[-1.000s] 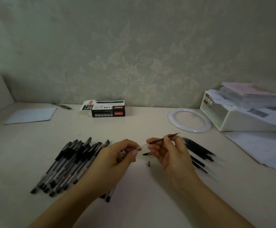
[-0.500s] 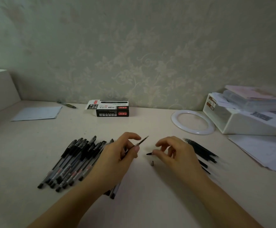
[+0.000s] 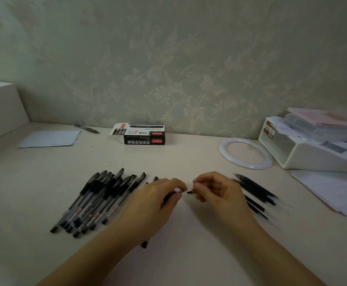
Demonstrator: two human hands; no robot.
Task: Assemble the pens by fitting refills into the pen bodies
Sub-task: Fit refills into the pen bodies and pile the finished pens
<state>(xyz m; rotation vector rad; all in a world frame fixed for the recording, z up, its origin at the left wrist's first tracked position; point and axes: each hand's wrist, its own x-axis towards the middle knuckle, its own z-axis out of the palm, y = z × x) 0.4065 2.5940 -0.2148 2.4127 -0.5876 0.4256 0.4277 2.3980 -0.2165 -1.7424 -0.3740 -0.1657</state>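
Low over the pale desk (image 3: pixel 189 254), my left hand (image 3: pixel 154 203) curls its fingers round a pen body (image 3: pixel 169 196), pinching it near the front end, where a bit of clear barrel shows at my fingertips; the rest of it runs back under my palm. My right hand (image 3: pixel 216 195) sits just beside it, fingers bent and drawn together on a small black piece (image 3: pixel 189 191) whose pointed end sticks out toward the pen body (whether it is a tip or a cap I cannot tell). The two pieces are nearly touching, with only a small gap between them.

To the left of my left hand lies a heap of capped pens (image 3: pixel 98 201), fanned out and overlapping, their caps pointing away from me. One more dark pen end (image 3: pixel 144 244) pokes out from under my left forearm. To the right, partly behind my right hand, is a bundle of black refills (image 3: pixel 255 188) lying flat on the desk.

Further back, by the wall, stand a black pen box (image 3: pixel 144 135) with its flap open, a white ring (image 3: pixel 245 152), a white tray (image 3: pixel 304 153) stacked with papers, a loose sheet (image 3: pixel 50 139) and a single pen (image 3: pixel 87 128).
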